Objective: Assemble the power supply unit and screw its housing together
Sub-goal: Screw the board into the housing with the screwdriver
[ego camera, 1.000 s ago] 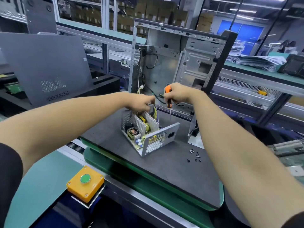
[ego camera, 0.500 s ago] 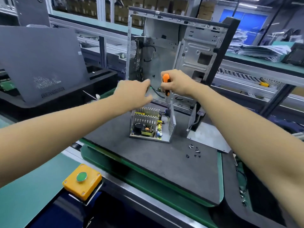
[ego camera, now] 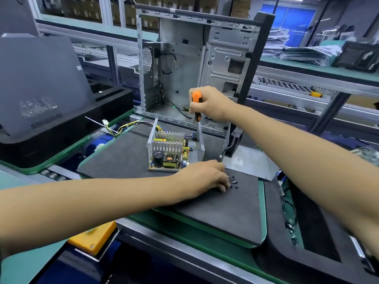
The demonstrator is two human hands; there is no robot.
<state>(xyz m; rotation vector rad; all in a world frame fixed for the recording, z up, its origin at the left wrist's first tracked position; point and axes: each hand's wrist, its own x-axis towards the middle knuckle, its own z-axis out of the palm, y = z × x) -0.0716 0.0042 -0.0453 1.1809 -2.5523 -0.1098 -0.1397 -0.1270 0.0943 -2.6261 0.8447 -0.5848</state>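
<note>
The right hand (ego camera: 211,104) holds the screwdriver (ego camera: 196,105) above the power supply (ego camera: 170,152), while the left hand (ego camera: 205,177) has curled fingers touching the screws (ego camera: 233,182).

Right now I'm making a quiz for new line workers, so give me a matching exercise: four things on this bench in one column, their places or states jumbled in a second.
Things:
1. screwdriver
2. loose screws
3. power supply
4. computer case

Places or states:
A. standing upright behind the mat
B. held in the right hand
C. lid off, circuit board showing
D. on the mat at the left hand's fingertips

Pairs: 1-B, 2-D, 3-C, 4-A
</note>
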